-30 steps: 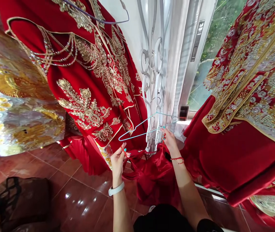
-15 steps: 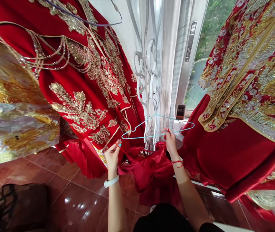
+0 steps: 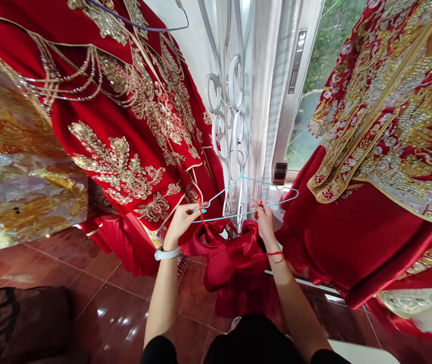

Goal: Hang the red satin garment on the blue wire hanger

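A light blue wire hanger (image 3: 261,182) hangs by its hook from the white scrolled metal grille (image 3: 231,101). My left hand (image 3: 181,221) pinches a thin red loop at the hanger's left end. My right hand (image 3: 264,220), with a red string round its wrist, pinches another red loop against the hanger's bottom wire. A plain red satin garment (image 3: 231,258) hangs bunched below both hands, joined to those loops.
A red robe with gold embroidery (image 3: 125,126) hangs at the left on a purple hanger (image 3: 143,26). Another embroidered red robe (image 3: 386,151) fills the right. A gold-patterned cloth (image 3: 18,172) hangs far left. Glossy red-brown floor tiles (image 3: 117,308) lie below, with a dark bag (image 3: 22,323) at the lower left.
My left hand has risen from beside the satin garment to the hanger's left end, bringing the red loop with it. The right hand has stayed at the bottom wire.
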A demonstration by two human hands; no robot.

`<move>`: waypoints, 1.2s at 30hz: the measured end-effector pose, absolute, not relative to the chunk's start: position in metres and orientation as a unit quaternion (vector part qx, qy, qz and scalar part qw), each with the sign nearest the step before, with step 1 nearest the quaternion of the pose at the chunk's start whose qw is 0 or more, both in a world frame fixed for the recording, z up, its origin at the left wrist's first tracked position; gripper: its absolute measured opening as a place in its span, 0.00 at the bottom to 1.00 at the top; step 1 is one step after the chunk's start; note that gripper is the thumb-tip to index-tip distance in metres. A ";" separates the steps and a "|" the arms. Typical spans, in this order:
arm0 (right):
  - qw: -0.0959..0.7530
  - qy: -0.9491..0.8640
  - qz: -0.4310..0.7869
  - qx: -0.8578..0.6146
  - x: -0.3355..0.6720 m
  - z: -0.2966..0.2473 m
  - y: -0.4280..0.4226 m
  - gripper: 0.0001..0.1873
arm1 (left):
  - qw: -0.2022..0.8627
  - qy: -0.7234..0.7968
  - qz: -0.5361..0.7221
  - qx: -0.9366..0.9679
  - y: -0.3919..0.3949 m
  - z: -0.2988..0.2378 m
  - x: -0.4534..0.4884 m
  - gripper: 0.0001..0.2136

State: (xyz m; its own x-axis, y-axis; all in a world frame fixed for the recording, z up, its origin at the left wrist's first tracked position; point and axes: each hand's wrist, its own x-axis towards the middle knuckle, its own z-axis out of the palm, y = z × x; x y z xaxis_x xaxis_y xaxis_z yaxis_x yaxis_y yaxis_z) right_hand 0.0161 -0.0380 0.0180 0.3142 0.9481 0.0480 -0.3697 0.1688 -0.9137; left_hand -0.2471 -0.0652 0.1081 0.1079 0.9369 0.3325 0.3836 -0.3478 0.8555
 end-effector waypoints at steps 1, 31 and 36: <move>0.687 -0.336 0.478 -0.431 0.016 0.017 -0.038 0.16 | 0.292 0.483 0.436 0.701 -0.062 0.112 -0.242 0.16; 0.674 -0.473 0.309 -0.476 0.196 0.048 -0.038 0.21 | 0.266 0.466 0.373 0.757 -0.032 0.107 -0.246 0.18; 0.616 -0.558 0.286 -0.478 0.190 0.079 -0.024 0.17 | 0.282 0.462 0.379 0.750 -0.036 0.107 -0.245 0.18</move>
